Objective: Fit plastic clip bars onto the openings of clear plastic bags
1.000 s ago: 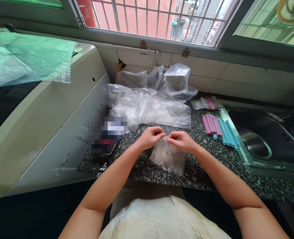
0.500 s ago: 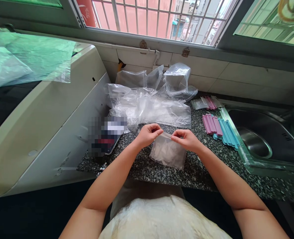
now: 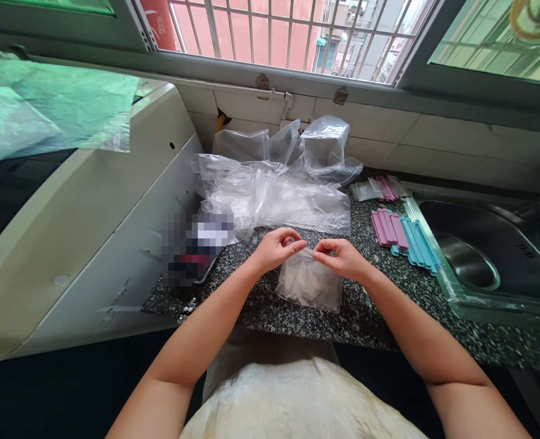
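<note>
The head camera looks forward and down on the nearby hands (image 3: 272,251).

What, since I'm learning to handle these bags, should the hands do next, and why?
I'd probably have the left hand pinch the top edge of the small clear bag firmly, to steady it from both sides. The right hand pinches that edge, while the left's fingertips sit close by with their grip unclear.
</note>
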Demonstrator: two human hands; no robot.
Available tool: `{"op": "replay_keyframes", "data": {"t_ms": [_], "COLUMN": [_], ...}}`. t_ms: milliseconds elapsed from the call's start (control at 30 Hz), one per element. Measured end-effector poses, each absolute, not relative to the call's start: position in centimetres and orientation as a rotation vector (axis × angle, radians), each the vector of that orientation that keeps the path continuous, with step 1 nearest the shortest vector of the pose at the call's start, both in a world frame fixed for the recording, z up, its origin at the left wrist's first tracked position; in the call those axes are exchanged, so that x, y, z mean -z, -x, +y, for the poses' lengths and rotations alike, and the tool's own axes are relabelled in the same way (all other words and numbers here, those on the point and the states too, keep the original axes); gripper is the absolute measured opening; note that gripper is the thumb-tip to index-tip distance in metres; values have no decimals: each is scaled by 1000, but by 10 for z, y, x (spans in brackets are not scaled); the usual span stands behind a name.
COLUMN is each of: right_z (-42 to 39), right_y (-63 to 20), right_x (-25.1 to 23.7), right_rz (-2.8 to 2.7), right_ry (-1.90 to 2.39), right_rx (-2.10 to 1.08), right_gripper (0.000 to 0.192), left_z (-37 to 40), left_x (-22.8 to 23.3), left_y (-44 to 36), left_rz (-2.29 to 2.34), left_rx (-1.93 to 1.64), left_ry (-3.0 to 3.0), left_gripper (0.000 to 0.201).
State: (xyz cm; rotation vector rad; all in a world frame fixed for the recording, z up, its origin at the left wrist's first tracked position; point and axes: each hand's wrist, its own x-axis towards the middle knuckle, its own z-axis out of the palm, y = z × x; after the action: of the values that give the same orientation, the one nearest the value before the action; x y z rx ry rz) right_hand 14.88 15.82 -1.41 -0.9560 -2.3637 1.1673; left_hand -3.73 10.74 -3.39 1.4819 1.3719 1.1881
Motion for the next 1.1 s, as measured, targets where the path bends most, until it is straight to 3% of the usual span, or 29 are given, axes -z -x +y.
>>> {"op": "replay_keyframes", "data": {"t_ms": [1100], "right_z": [160], "right_y": [-152], "right_x": [10], "right_rz": [-2268], "right_ry": [1044], "right_rx": [-1193], "right_gripper": [26], "left_z": [108], "left_x": [35], "left_y": [44], "left_rz": [1245], "left_rx": [-1231], "left_ry": [-1404], "left_gripper": [27]}}
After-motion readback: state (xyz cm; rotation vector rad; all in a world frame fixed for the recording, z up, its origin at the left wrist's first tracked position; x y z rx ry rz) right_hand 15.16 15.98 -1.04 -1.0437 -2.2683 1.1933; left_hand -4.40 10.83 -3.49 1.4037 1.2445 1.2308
